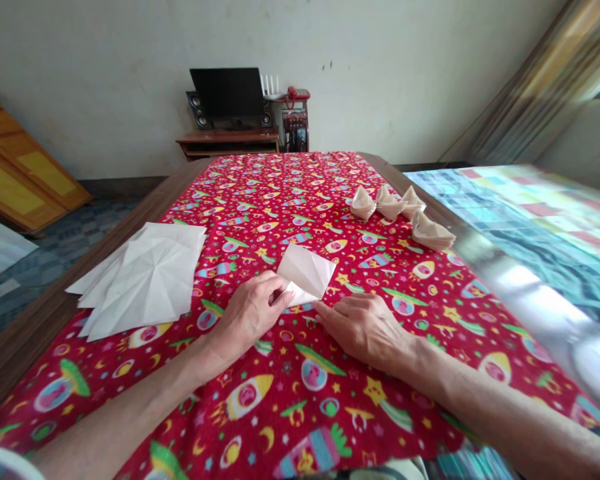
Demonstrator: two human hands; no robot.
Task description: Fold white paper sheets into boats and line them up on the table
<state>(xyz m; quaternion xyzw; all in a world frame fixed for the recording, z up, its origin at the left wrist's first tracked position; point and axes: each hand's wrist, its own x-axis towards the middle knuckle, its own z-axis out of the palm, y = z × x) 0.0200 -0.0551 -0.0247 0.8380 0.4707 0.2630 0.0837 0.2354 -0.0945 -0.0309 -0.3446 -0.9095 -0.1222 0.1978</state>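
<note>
A white square of paper (307, 270) with crease lines lies on the red patterned cloth, its near edge turned up into a small flap. My left hand (253, 307) pinches that flap at its left end between thumb and fingers. At the paper's near right corner is my right hand (363, 327), index fingertip against the corner and the other fingers curled under. Its thumb is hidden. To the left lies a loose stack of creased white sheets (150, 277). Several folded paper pieces (391, 202) stand in a group at the right, the nearest one (431, 231) lying apart.
The red cloth (290, 373) covers a long table with dark wooden edges (150, 210). Beyond its far end are a monitor (229, 95), speakers and a red telephone (297, 94). A bed with a checked cover (545, 207) stands right; a wooden cabinet (25, 167) stands left.
</note>
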